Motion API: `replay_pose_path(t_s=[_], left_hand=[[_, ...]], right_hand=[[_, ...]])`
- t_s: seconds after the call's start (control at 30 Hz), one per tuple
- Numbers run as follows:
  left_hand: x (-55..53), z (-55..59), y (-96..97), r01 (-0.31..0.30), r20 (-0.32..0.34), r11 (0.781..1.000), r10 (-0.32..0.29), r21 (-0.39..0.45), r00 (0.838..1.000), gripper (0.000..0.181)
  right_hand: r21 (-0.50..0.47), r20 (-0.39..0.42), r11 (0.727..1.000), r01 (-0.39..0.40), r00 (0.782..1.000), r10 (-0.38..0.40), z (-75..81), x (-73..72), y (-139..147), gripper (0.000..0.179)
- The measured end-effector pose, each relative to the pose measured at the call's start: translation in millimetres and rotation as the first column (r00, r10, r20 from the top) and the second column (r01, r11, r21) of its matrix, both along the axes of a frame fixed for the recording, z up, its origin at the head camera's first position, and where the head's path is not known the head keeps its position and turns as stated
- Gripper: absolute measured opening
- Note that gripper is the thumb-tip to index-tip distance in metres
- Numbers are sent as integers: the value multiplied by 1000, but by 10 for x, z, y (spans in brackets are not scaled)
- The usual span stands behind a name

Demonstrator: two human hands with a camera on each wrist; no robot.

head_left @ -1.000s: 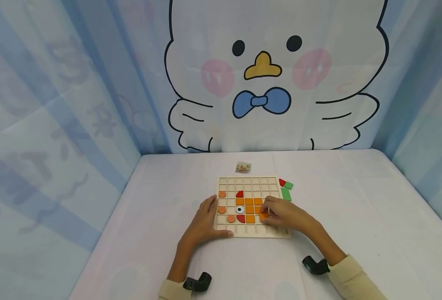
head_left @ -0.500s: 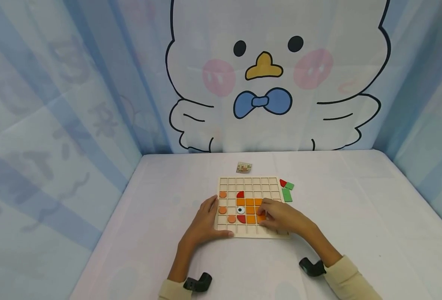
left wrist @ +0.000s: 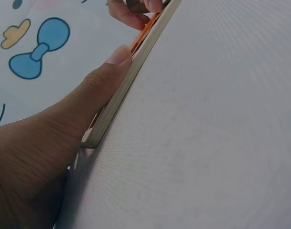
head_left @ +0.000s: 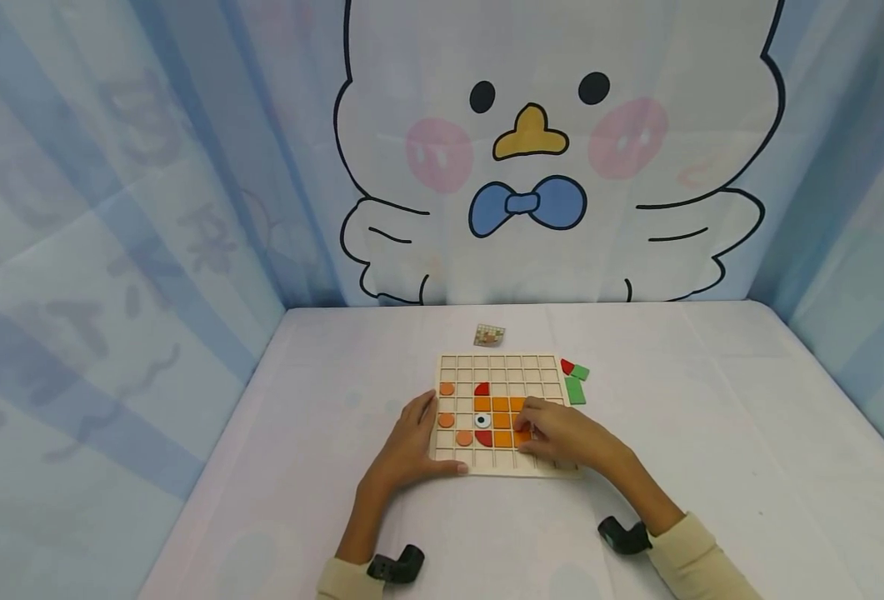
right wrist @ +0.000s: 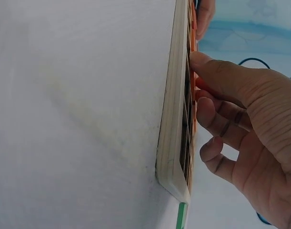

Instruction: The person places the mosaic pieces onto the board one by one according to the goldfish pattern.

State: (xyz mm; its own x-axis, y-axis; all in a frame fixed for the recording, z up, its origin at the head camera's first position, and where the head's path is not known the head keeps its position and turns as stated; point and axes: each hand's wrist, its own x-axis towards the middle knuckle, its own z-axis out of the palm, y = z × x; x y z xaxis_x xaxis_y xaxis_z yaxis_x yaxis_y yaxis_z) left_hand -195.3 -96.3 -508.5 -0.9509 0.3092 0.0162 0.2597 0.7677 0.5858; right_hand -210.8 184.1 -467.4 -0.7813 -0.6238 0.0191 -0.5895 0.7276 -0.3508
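A light wooden grid board [head_left: 501, 463] lies in front of me in the head view. My left hand [head_left: 410, 442] rests at its near left corner, thumb on the near edge and fingers along the left side. Over the board's right part, my right hand [head_left: 569, 429] pinches an orange square tile [head_left: 523, 437] at a grid cell, partly covered by the fingers. Other orange square tiles [head_left: 501, 420] sit beside it, with a white eye disc [head_left: 482, 421], red quarter-round pieces [head_left: 483, 438] and orange discs [head_left: 446, 420]. The right wrist view shows the thumb [right wrist: 200, 58] against the tiles.
Green pieces [head_left: 575, 390] and a red piece [head_left: 566, 367] lie off the board's right edge. Behind the board is a small patterned card [head_left: 490, 335]. A white cloth covers the table [head_left: 337, 367]; a printed curtain [head_left: 546, 250] hangs at the back.
Over the second, my right hand has shifted slightly left and the orange tile, first tilted, now lies flatter in line with its row. The left hand has stayed in place.
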Motion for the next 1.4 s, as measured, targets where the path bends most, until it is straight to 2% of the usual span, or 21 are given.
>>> replay_pose_path(t_s=[0.3,0.6,0.77,0.93,1.17,1.4], left_hand=[[-9,15,10,13,-11,1000,-13,-9,1000,124],[-10,16,5,4,1,1000,-4,-10,1000,124],[-21,11,4,5,-6,1000,-5,-15,1000,125],[-20,-5,1,-4,-4,1000,4,-15,1000,126],[-10,-37,-5,-3,-15,1000,3,-16,1000,126],[-3,-12,0,-1,-5,1000,1,-18,1000,125]], right_hand=[[-12,1,1000,-4,1000,4,8,-6,19,28],[-68,-15,998,-16,1000,15,7,-10,62,23],[-95,19,994,56,998,-54,27,-50,126,15],[-99,35,986,134,991,-131,65,-83,235,16],[-86,-17,976,199,979,-201,52,-137,454,20],[-55,-40,960,275,960,-277,8,-191,610,28]])
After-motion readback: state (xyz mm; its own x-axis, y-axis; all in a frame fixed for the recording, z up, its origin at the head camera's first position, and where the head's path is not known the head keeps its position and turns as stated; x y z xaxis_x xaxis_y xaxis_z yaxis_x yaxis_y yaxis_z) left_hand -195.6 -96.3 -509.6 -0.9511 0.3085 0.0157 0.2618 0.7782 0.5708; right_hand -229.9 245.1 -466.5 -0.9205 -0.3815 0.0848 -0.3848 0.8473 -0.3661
